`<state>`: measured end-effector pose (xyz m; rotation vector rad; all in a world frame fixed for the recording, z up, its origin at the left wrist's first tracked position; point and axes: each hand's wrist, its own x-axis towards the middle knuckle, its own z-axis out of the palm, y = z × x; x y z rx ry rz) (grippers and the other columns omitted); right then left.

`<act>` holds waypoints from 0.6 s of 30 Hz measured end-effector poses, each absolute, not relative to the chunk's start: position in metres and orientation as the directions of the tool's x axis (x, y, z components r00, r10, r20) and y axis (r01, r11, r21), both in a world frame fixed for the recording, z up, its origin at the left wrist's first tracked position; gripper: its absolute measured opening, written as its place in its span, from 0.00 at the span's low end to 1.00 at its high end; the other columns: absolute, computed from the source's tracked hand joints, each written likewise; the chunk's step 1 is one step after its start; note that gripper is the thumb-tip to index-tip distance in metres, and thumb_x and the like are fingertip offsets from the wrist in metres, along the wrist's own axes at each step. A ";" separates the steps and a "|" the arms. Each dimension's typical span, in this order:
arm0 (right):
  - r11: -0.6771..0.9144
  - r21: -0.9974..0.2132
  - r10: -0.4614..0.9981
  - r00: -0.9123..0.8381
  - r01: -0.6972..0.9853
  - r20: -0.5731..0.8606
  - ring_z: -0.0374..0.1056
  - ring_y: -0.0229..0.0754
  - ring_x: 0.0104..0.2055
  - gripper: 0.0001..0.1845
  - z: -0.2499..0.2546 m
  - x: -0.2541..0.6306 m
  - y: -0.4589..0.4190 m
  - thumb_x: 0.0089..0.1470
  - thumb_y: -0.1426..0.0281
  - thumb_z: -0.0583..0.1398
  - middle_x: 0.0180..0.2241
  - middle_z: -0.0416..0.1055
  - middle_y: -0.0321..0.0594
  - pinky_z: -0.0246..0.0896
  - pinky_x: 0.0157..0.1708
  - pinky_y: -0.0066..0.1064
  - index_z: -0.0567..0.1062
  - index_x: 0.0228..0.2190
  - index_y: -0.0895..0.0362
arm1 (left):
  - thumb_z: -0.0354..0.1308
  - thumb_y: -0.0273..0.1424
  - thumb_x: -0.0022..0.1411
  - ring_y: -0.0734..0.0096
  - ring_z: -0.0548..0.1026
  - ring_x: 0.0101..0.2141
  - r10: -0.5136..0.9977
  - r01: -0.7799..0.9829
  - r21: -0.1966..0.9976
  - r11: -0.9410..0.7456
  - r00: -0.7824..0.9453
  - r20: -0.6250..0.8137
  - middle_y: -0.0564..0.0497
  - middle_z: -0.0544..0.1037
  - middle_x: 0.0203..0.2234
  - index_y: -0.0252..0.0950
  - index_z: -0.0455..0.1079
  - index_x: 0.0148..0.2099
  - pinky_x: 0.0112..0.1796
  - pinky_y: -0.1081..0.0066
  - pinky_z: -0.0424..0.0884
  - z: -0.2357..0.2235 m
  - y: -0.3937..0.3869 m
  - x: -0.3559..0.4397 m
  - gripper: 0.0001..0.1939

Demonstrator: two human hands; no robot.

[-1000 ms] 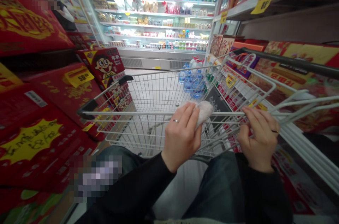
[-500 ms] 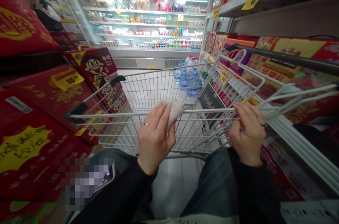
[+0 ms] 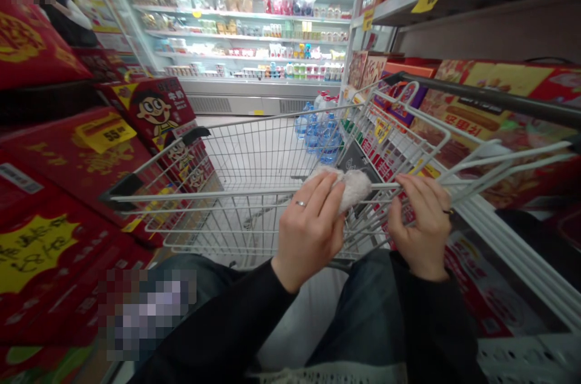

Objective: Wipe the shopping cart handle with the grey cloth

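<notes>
A metal shopping cart (image 3: 236,193) stands on its side or at an angle before me, its wire rim running across at knee height. My left hand (image 3: 311,226) is closed round a whitish, fluffy cloth (image 3: 356,189), pressing it over that rim. A ring shows on one of its fingers. To the right, my right hand (image 3: 422,217) grips the same rim with its fingers curled over the top. The cart's dark push handle (image 3: 490,93) extends along the right side. Part of the rim under the cloth is hidden.
Red gift boxes (image 3: 49,154) with yellow price tags are stacked close on the left. Shelves with boxed goods (image 3: 472,111) line the right. Bottled water (image 3: 322,135) stands on the floor beyond the cart, before a lit refrigerated display (image 3: 245,90). A person (image 3: 68,14) is at the upper left.
My left hand has slid right along the rim with the cloth, coming nearer my right hand. My right hand keeps its hold on the rim.
</notes>
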<state>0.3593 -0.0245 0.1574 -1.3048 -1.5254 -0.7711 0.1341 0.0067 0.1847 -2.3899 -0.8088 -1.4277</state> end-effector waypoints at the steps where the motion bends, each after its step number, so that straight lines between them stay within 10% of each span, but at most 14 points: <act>1: 0.231 -0.113 0.364 0.022 0.966 0.931 0.70 0.52 0.59 0.26 0.157 0.359 -0.024 0.54 0.78 0.60 0.52 0.77 0.45 0.62 0.63 0.49 0.75 0.55 0.55 | 0.57 0.26 0.66 0.55 0.73 0.61 0.341 0.590 0.073 -0.804 0.357 0.870 0.41 0.76 0.59 0.34 0.70 0.61 0.61 0.53 0.74 0.184 0.007 0.128 0.21; 18: 0.243 -0.112 0.314 0.031 0.963 0.949 0.71 0.50 0.56 0.20 0.152 0.369 -0.020 0.58 0.78 0.53 0.49 0.79 0.44 0.43 0.71 0.60 0.79 0.47 0.54 | 0.53 0.28 0.69 0.54 0.70 0.63 0.252 0.494 -0.006 -0.870 0.454 0.855 0.37 0.74 0.61 0.28 0.70 0.60 0.63 0.52 0.70 0.190 0.006 0.187 0.20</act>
